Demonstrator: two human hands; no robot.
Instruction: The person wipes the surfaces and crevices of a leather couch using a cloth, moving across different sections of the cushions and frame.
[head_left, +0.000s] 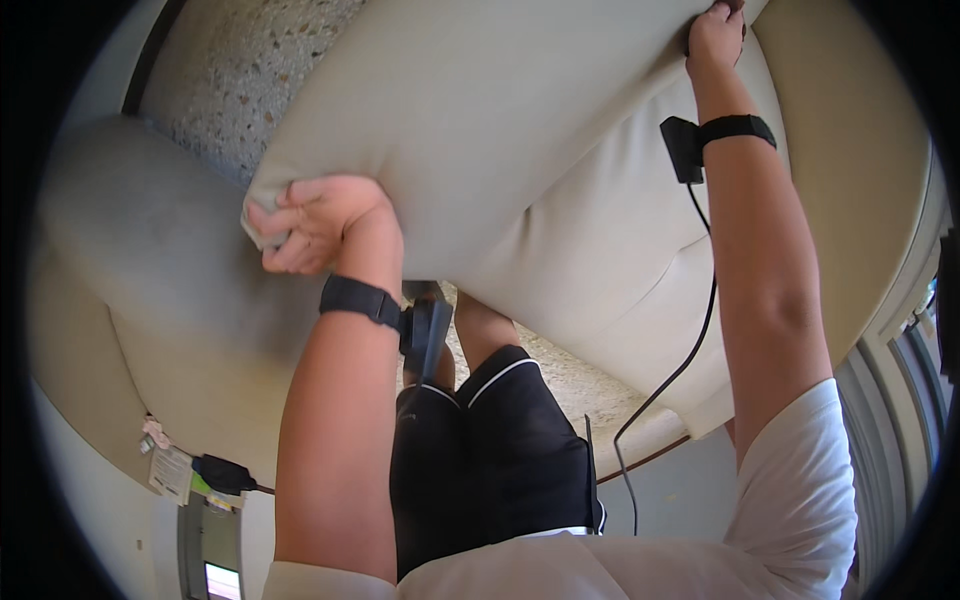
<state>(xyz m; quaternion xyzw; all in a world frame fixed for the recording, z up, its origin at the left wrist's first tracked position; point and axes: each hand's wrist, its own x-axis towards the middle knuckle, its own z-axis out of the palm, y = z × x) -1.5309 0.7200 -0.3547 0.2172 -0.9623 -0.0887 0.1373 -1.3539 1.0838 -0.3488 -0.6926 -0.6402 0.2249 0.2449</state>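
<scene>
A cream sofa cushion (450, 127), with a smooth leather-like cover, is tilted in front of me across the upper middle of the view. My left hand (322, 225) has its fingers curled around the cushion's near left corner, slightly blurred. At the far right, my right hand (718, 37) grips the cushion's edge; its fingertips are partly cut off by the top of the picture. Beneath the cushion, the cream sofa's lower upholstery (600, 262) shows creases and folds.
A grey-beige padded section (172, 225) lies left, and a tall padded side (840, 187) curves along the right. Speckled terrazzo floor (247, 82) shows at upper left. A black cable (686, 367) hangs from the device (681, 150) on my right wrist. Papers (171, 474) and a black item (225, 474) are lower left.
</scene>
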